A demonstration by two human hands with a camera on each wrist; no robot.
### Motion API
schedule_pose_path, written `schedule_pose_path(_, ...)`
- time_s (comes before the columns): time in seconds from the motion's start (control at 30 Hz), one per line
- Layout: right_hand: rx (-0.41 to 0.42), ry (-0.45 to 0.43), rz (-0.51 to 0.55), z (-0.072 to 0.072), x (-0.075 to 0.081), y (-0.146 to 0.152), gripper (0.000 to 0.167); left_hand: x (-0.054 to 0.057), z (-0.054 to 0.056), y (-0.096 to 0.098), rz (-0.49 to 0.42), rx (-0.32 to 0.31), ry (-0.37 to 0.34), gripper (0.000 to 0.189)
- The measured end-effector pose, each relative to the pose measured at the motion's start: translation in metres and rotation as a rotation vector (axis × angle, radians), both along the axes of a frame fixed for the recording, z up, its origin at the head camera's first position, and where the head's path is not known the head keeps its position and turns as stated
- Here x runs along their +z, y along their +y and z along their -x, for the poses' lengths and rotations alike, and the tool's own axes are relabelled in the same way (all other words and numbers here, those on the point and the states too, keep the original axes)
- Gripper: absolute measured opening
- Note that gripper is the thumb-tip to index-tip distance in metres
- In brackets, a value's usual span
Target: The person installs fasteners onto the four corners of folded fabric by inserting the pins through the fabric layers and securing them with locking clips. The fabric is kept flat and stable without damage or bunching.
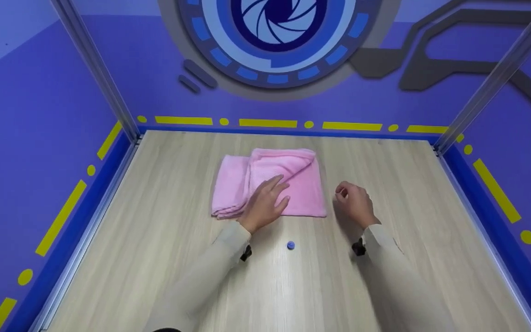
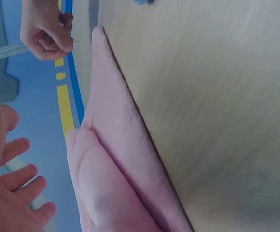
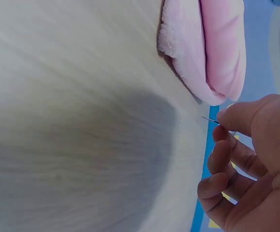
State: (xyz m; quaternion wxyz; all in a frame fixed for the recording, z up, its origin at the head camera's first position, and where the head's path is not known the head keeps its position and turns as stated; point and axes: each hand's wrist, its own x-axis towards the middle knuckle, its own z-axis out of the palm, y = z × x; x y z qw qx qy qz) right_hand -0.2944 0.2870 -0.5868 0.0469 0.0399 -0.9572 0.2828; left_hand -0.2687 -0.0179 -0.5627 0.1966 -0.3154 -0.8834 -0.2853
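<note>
A folded pink fleece blanket (image 1: pixel 304 193) lies on the table, its upper layer turned back along a slanting fold. My left hand (image 1: pixel 265 200) is over the blanket's near side with its fingers spread and relaxed, holding nothing. To the right of the blanket, my right hand (image 1: pixel 354 202) pinches a thin needle (image 3: pixel 210 120) between thumb and forefinger. The needle's dark tip pokes out past the fingertips in the right wrist view, and the other fingers are curled. On the table between the forearms sits a small round blue thing (image 1: pixel 291 245).
The wooden tabletop (image 1: pixel 408 184) is enclosed by blue-purple walls with yellow dashes. Metal posts (image 1: pixel 104 78) rise at the two back corners. A dark wrist mount (image 1: pixel 359 247) sits under the right sleeve, with a similar one under the left.
</note>
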Motion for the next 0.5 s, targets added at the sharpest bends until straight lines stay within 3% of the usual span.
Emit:
schedule_pose_path(0.33,-0.02,0.055,0.045,-0.011,0.0,0.007,0.005,-0.007,-0.004,0.026,0.211,-0.041,-0.097,0.035)
schedule_pose_path(0.5,-0.048,0.048,0.069,-0.015,0.001,0.009,0.008,-0.009,-0.006,0.035,0.265,-0.071,-0.191,0.037)
